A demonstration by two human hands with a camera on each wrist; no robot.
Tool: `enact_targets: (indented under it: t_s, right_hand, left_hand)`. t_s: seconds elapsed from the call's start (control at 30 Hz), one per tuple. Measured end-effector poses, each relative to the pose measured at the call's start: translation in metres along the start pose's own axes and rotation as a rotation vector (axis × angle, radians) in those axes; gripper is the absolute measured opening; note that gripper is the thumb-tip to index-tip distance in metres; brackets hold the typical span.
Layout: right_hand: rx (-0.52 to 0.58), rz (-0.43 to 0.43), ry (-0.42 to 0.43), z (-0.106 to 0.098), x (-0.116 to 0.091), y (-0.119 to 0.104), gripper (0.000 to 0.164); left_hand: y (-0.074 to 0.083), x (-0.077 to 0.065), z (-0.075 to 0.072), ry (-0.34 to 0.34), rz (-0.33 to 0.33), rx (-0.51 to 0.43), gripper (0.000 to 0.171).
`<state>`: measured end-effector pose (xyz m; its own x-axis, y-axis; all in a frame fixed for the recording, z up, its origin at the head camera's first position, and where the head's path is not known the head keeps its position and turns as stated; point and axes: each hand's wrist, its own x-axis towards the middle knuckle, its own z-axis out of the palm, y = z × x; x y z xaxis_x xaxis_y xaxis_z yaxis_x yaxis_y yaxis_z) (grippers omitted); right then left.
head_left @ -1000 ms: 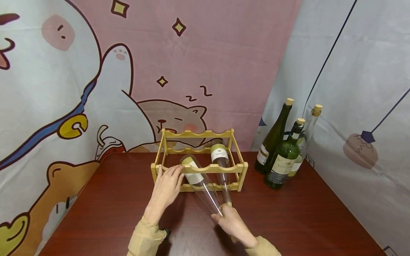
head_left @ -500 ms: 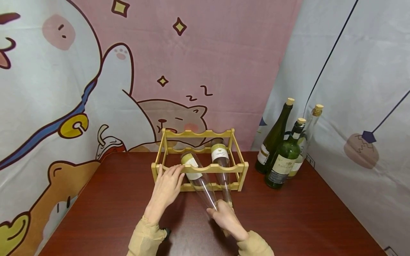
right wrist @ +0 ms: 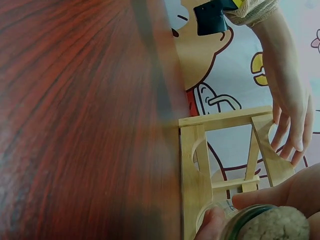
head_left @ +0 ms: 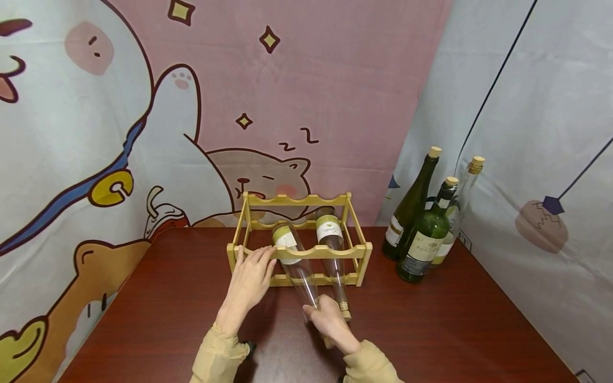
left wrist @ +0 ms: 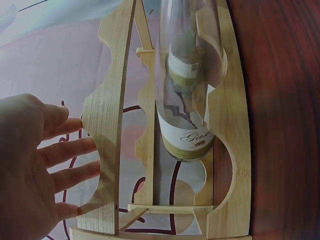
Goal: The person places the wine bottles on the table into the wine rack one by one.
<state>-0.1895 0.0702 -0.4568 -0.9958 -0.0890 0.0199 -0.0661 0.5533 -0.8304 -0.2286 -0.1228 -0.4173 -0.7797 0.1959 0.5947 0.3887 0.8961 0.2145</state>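
Observation:
My right hand (head_left: 330, 322) grips the neck of a clear wine bottle (head_left: 301, 276) with a yellow-and-white label. Its base end lies inside a wooden wine rack (head_left: 355, 252), behind the front rail, and its neck points toward me. The bottle's cork (right wrist: 272, 222) sticks out beside my thumb in the right wrist view. My left hand (head_left: 249, 276) rests on the left of the rack's top front rail, fingers extended across a notch. To the right, a second clear wine bottle (head_left: 329, 230) lies in the rack, its corked neck jutting out in front.
Green wine bottles (head_left: 424, 242) and a clear one (head_left: 464, 197), all corked, stand together on the right of the dark red table (head_left: 460, 330). A cartoon-print cloth (head_left: 345, 96) hangs close behind the rack.
My right hand has swung the bottle's neck leftward, so the bottle lies straighter through the rack and apart from the second bottle's neck. My left hand has stayed on the rail.

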Motion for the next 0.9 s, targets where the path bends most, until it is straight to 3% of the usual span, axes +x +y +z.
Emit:
enact_targets:
  t_s: [0.2, 0.63, 0.9]
  right_hand:
    - [0.070, 0.045, 0.012, 0.007, 0.004, -0.001, 0.021]
    - [-0.020, 0.006, 0.065, 0.011, 0.019, -0.010, 0.030]
    - [0.016, 0.032, 0.059, 0.013, 0.031, -0.014, 0.034]
  left_hand:
    - [0.000, 0.000, 0.000, 0.000, -0.002, -0.003, 0.029]
    - [0.001, 0.000, 0.000, 0.009, 0.000, -0.001, 0.029]
    - [0.001, 0.000, -0.001, 0.003, -0.004, -0.001, 0.029]
